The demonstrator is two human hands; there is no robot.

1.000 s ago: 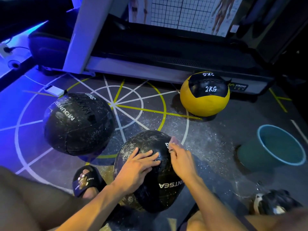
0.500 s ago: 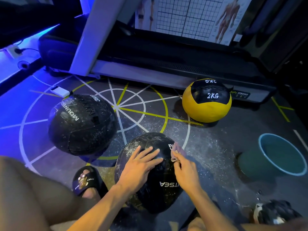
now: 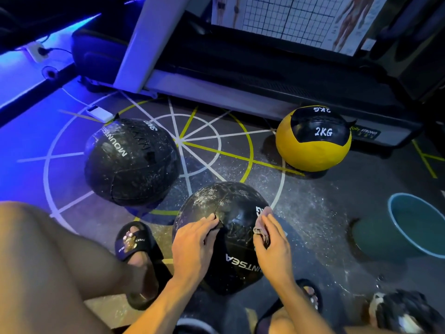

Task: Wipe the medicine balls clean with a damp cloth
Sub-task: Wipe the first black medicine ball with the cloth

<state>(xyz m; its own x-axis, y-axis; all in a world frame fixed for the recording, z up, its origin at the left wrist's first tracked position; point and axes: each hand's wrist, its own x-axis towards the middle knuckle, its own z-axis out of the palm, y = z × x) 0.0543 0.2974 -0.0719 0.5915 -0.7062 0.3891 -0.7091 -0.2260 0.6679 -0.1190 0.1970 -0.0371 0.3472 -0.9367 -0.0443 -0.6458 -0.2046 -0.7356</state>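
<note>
While pressed on ball (image 3: 231, 213): cloth (image 3: 261, 219), seemingly.

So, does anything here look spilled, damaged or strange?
Yes. White specks, like powder or droplets, are scattered on the floor between the near black ball and the basin. Both black balls carry the same specks; the far black ball looks scuffed. The yellow ball looks clean.
</note>
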